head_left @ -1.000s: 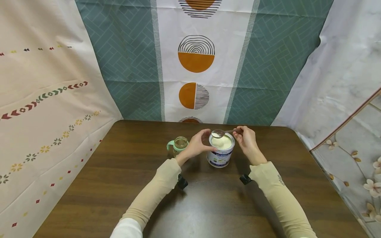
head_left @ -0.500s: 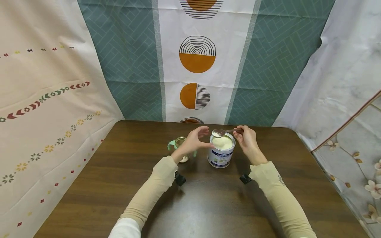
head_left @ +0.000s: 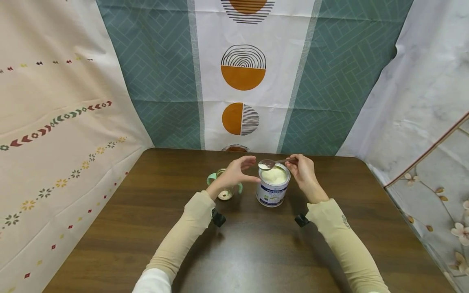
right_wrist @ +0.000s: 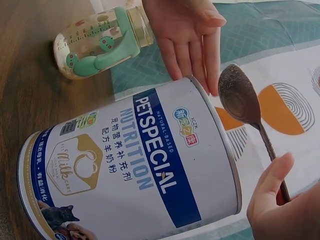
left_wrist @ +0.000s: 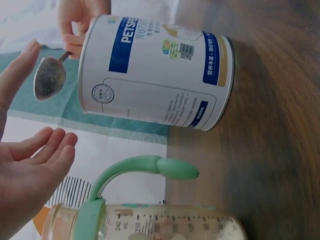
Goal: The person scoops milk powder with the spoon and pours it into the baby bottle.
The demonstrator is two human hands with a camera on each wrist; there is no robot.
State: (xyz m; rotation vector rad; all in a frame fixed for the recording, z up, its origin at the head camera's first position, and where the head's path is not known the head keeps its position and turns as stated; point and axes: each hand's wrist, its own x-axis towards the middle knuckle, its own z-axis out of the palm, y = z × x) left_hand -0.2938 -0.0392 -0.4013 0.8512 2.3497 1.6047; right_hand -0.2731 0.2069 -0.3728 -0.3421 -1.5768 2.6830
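Note:
An open white and blue milk powder tin stands on the dark wooden table, full of pale powder. My right hand pinches the handle of a metal spoon, whose bowl holds powder just above the tin's far left rim. My left hand hovers with straight, spread fingers between the tin and a glass baby bottle with green handles, and holds nothing. In the right wrist view the spoon sits above the tin, with the bottle behind. The left wrist view shows tin and bottle.
Patterned cloth hangs round the table on the left, back and right. The bottle has a little powder at its bottom and stands left of the tin. Bare table lies in front of the tin, between my forearms.
My left hand has come off the side of the tin and moved left, in front of the bottle. The spoon has shifted slightly left over the tin's rim.

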